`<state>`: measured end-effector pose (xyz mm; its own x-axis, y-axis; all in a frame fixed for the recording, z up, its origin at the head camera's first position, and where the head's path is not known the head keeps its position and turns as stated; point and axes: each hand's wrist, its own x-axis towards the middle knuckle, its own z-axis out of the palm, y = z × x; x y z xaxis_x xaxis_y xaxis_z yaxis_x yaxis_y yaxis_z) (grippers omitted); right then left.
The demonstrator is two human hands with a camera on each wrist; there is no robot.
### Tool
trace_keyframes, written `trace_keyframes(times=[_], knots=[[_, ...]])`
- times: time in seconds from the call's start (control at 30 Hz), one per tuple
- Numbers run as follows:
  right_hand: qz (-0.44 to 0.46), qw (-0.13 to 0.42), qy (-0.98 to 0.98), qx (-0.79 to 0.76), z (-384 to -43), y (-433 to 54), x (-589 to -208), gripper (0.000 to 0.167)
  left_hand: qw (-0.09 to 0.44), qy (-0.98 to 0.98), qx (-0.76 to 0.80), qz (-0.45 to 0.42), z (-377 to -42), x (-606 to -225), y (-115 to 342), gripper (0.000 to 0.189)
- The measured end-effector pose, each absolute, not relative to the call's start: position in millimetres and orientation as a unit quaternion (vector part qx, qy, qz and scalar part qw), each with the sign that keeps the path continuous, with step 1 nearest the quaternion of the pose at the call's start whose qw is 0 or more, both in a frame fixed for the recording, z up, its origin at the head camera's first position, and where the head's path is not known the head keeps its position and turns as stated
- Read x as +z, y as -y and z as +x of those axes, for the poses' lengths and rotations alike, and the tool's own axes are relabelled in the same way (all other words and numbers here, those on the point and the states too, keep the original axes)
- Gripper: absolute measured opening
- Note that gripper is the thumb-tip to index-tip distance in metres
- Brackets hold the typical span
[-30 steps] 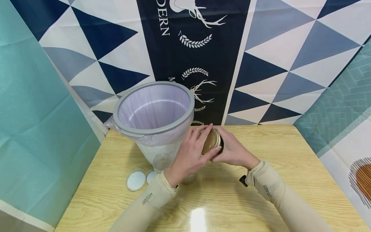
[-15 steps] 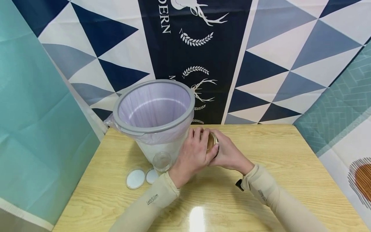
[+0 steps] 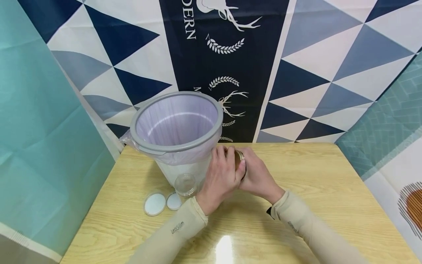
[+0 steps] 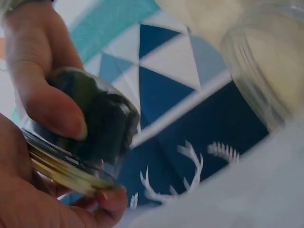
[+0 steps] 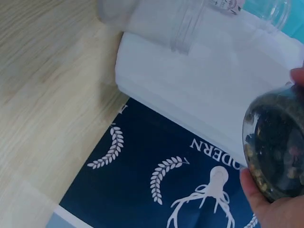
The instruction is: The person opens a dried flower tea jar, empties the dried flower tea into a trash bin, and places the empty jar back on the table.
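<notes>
Between both hands is a glass jar (image 4: 107,121) with dark contents and a gold-coloured lid (image 4: 71,175). It is held tilted above the table, beside the bin. My left hand (image 3: 221,176) has its fingers curled over the lid side, and most of the lid is hidden under them in the head view. My right hand (image 3: 258,175) grips the jar's body, with the thumb pressed along the glass in the left wrist view. Seen from the right wrist, the jar's rounded bottom (image 5: 278,147) shows dark pieces with some lighter brown ones.
A white bin with a grey rim (image 3: 174,148) and a purple liner stands left of the hands. In front of it is a clear jar (image 3: 185,184). Two white round lids, a larger one (image 3: 154,204) and a smaller one (image 3: 173,201), lie on the wooden table (image 3: 296,190).
Both hands have shifted slightly left and down with the jar. My left fingers have wrapped further over the lid, so less of it shows.
</notes>
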<state>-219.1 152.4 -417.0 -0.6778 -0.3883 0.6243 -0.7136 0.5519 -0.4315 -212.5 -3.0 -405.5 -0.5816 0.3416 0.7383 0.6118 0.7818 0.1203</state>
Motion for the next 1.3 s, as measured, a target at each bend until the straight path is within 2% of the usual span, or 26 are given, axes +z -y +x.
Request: trace_keyframes(times=[0.1,0.27,0.33,0.53,0.6,0.9,1.3], knots=[[0.322,0.252,0.851,0.33,-220.1,-149.9,-419.0,0.074,0.348,0.878,-0.203,-0.258,-214.7,-405.6,3.4,0.05],[0.312,0.225,0.861,0.334,-220.9,-152.3,-422.4,0.08,0.308,0.901,-0.179,-0.248,-212.1,-406.5,8.6,0.093],[0.309,0.218,0.863,0.334,-220.7,-154.9,-421.6,0.083,0.29,0.904,-0.182,-0.257,-209.7,-406.2,12.4,0.1],[0.295,0.208,0.87,0.336,-219.5,-162.3,-414.7,0.09,0.244,0.878,-0.232,-0.339,-204.7,-403.9,26.0,0.064],[0.29,0.201,0.872,0.339,-219.2,-164.0,-413.5,0.09,0.241,0.87,-0.238,-0.358,-203.9,-403.8,29.6,0.06],[0.292,0.192,0.871,0.344,-218.6,-167.2,-414.9,0.09,0.22,0.858,-0.257,-0.387,-203.9,-406.6,36.8,0.066],[0.29,0.178,0.875,0.345,-217.3,-165.4,-415.5,0.091,0.215,0.88,-0.264,-0.331,-202.5,-406.3,31.0,0.071]])
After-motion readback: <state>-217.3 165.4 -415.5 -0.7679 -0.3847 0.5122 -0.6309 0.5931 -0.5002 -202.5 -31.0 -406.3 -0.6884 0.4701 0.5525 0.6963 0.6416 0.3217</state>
